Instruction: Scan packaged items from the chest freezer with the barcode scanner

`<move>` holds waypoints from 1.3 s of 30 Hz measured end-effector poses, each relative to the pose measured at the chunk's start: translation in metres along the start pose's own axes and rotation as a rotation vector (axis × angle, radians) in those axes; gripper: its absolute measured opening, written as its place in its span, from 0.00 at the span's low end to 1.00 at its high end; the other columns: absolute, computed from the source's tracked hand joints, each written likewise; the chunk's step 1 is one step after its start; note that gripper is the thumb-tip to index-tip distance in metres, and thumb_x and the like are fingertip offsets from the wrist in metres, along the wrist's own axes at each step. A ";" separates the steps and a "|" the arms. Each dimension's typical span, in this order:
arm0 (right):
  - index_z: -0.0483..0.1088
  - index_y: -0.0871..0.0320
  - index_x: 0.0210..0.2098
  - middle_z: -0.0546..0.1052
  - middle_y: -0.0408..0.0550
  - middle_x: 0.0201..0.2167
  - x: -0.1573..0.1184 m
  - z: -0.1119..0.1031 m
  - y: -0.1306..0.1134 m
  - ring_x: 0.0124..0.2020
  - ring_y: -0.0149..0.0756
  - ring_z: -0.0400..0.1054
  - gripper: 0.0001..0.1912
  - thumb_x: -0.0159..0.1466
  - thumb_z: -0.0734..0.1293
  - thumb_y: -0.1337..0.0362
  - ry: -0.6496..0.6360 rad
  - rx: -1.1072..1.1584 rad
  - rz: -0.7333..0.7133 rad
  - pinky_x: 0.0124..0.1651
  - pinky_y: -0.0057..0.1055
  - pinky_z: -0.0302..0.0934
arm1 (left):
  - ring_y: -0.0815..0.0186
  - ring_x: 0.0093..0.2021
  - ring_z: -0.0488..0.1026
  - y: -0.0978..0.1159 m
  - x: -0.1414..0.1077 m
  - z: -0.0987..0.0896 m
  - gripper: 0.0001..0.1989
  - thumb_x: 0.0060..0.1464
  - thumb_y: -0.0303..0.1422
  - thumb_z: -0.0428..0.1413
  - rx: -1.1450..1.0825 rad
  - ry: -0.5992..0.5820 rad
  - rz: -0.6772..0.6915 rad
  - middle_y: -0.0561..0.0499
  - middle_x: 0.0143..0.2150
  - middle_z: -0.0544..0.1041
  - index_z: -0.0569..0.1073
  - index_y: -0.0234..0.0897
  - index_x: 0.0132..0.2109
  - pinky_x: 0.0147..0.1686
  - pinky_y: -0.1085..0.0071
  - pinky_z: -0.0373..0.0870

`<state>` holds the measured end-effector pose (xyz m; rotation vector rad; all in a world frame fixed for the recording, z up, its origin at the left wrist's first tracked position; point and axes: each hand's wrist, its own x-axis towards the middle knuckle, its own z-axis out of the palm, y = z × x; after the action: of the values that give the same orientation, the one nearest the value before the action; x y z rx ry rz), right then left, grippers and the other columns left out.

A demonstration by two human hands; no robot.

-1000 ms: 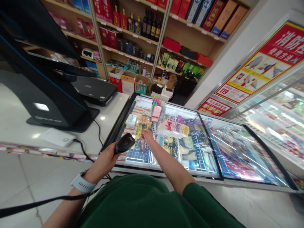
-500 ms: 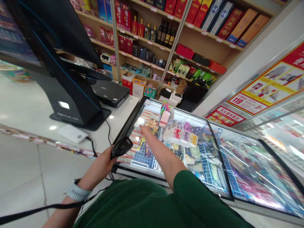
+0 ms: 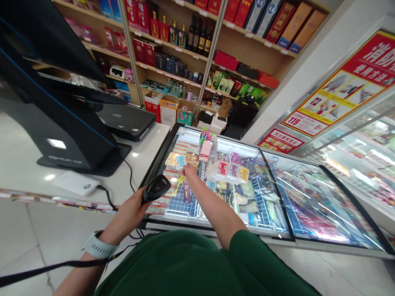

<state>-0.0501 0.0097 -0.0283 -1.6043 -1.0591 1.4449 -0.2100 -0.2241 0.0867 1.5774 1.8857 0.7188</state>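
My left hand (image 3: 131, 211) is wrapped around the handle of a black barcode scanner (image 3: 156, 188), its head over the near left corner of a glass-topped freezer (image 3: 182, 205). My right hand (image 3: 190, 172) reaches over the glass, its fingers curled at the right edge of a small clear package (image 3: 175, 160) with yellowish contents and a blue label. The fingertips are small and partly hidden. To the right, several similar clear packages (image 3: 222, 167) with red, purple and yellow labels lie on the glass. Behind my right hand stands a colourful item (image 3: 206, 142), partly blurred out.
At left, a white counter (image 3: 148, 158) holds a black monitor stand (image 3: 77, 135), a black box-shaped device (image 3: 126, 119) and a white device (image 3: 77, 183) with a cable. Shelves (image 3: 173, 74) of bottles and boxes rise behind. A second freezer section (image 3: 317, 205) extends right.
The view has turned a little, shifting the scene leftward. My right hand has moved right relative to the package, whose blue label now shows. My left hand still holds the scanner.
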 end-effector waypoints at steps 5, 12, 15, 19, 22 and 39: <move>0.68 0.60 0.30 0.70 0.38 0.16 -0.016 -0.033 0.014 0.20 0.28 0.69 0.03 0.60 0.68 0.70 0.071 0.072 0.054 0.28 0.25 0.69 | 0.51 0.54 0.74 0.014 0.008 0.004 0.27 0.55 0.41 0.47 0.027 -0.038 0.035 0.37 0.55 0.76 0.64 0.32 0.59 0.54 0.58 0.69; 0.71 0.60 0.35 0.74 0.38 0.20 -0.052 -0.082 0.036 0.22 0.29 0.72 0.04 0.59 0.67 0.71 0.106 0.093 0.019 0.31 0.26 0.70 | 0.51 0.54 0.75 0.023 0.013 0.014 0.28 0.55 0.41 0.48 0.058 -0.068 0.078 0.37 0.54 0.76 0.66 0.31 0.58 0.54 0.59 0.70; 0.71 0.59 0.36 0.75 0.39 0.22 -0.066 -0.099 0.043 0.25 0.31 0.74 0.05 0.59 0.67 0.70 0.098 0.041 -0.039 0.34 0.28 0.71 | 0.52 0.54 0.74 0.024 0.014 0.018 0.27 0.55 0.41 0.48 0.062 -0.085 0.093 0.37 0.55 0.76 0.65 0.31 0.59 0.54 0.59 0.69; 0.71 0.59 0.38 0.77 0.41 0.27 -0.081 -0.115 0.048 0.27 0.32 0.75 0.07 0.59 0.66 0.69 0.092 0.029 -0.137 0.37 0.31 0.72 | 0.52 0.55 0.73 0.028 0.016 0.022 0.25 0.56 0.40 0.48 0.072 -0.108 0.143 0.37 0.54 0.76 0.66 0.32 0.58 0.55 0.60 0.68; 0.72 0.59 0.38 0.78 0.42 0.29 -0.091 -0.122 0.049 0.28 0.33 0.75 0.07 0.59 0.66 0.68 0.095 0.046 -0.160 0.37 0.32 0.73 | 0.53 0.53 0.75 0.032 0.018 0.026 0.23 0.55 0.40 0.48 0.095 -0.116 0.153 0.38 0.52 0.77 0.67 0.33 0.55 0.53 0.62 0.69; 0.72 0.59 0.42 0.79 0.45 0.32 -0.104 -0.132 0.048 0.32 0.35 0.76 0.11 0.60 0.66 0.64 0.079 -0.059 -0.236 0.39 0.34 0.72 | 0.54 0.48 0.76 0.041 0.018 0.035 0.16 0.57 0.38 0.47 0.102 -0.144 0.232 0.40 0.47 0.77 0.66 0.36 0.50 0.48 0.62 0.70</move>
<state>0.0824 -0.1037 -0.0155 -1.5077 -1.2097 1.1950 -0.1593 -0.1979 0.0905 1.8824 1.6766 0.5942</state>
